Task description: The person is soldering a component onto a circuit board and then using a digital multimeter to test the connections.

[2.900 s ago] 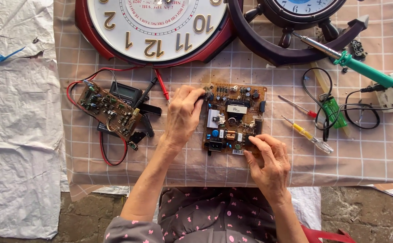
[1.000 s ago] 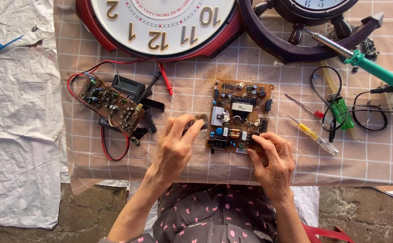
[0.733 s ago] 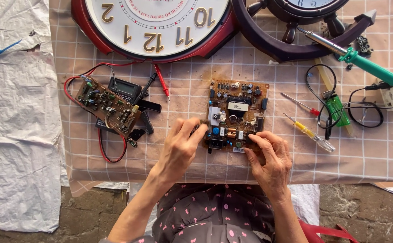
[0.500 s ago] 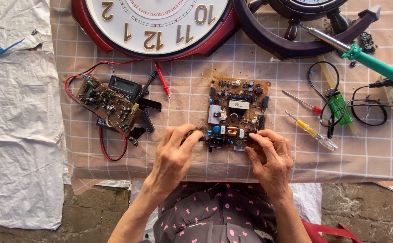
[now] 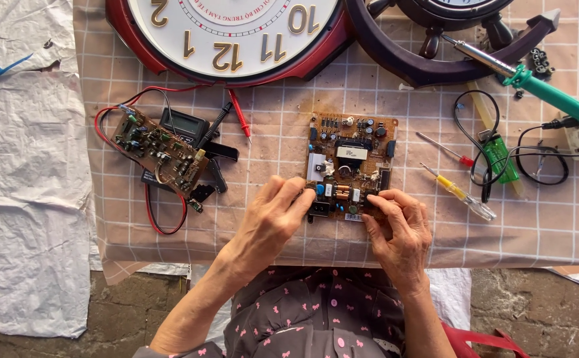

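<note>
The board (image 5: 349, 166) lies flat on the tabletop (image 5: 276, 132), long axis running away from the person, its near edge pinched between left hand (image 5: 269, 222) and right hand (image 5: 399, 229) fingers, both equally close.

wall clock (image 5: 236, 33): top cut off | circuit board (image 5: 349, 166): near edge under fingers

- I see a small greyish screen (image 5: 184, 123) on the dark multimeter (image 5: 190, 132), left of centre on the table, partly under a brown circuit board.
- A white rectangular label (image 5: 351, 153) sits on the black transformer in the middle of the centre circuit board (image 5: 350, 162).
- A small white strip label (image 5: 353, 217) lies on that board's near edge, between my hands.
- The round white clock dial (image 5: 236, 26) with gold numerals, in a red frame, lies at the far edge.
</note>
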